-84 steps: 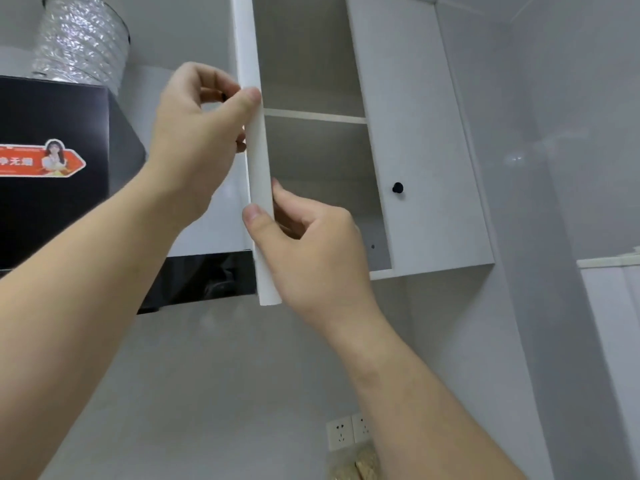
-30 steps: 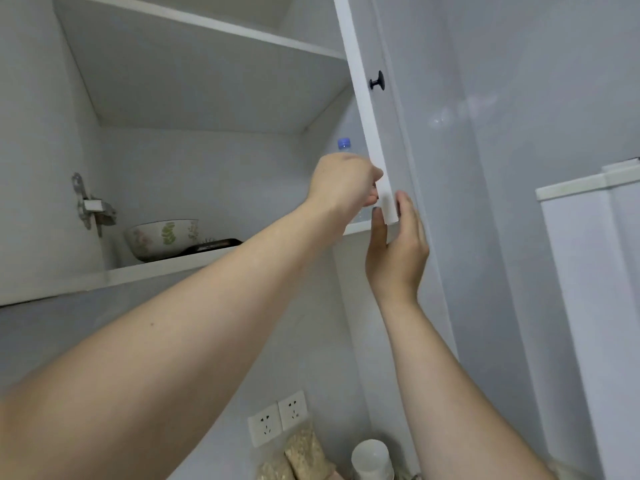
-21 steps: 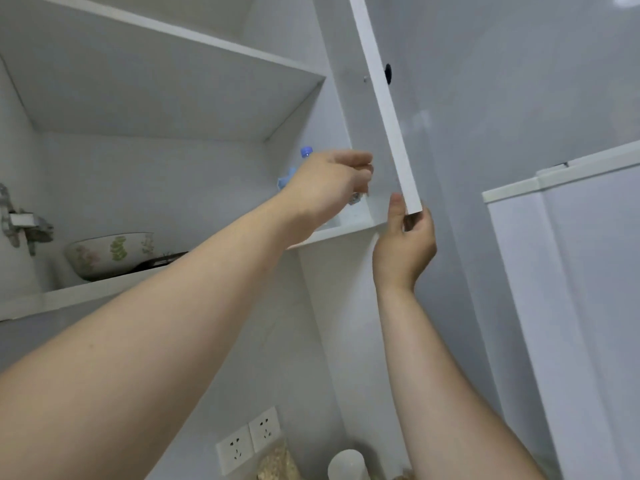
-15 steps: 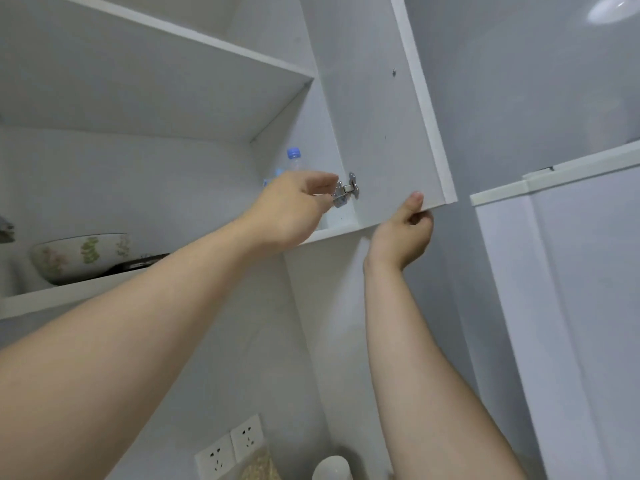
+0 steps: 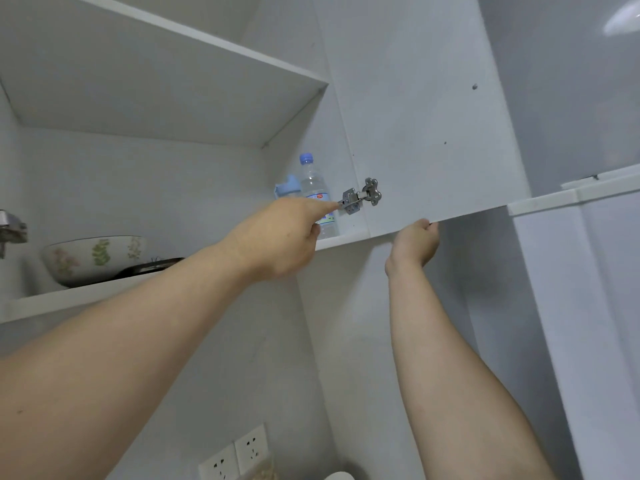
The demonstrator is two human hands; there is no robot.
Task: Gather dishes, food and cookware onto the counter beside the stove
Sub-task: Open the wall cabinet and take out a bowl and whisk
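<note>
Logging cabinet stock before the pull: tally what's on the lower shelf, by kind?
Patterned bowl: 1
Dark pan, only its rim showing: 1
Clear bottle: 1
Blue container, kind unclear: 1
Total: 4

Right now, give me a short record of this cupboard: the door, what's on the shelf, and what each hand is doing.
Door: cabinet door open, hinge exposed
Far end: floral bowl on the lower shelf, dark pan beside it, mostly hidden
By the door: water bottle, blue container behind it
Left: left hand reaches at the water bottle; grip unclear
Right: right hand holds the cabinet door's bottom edge
</note>
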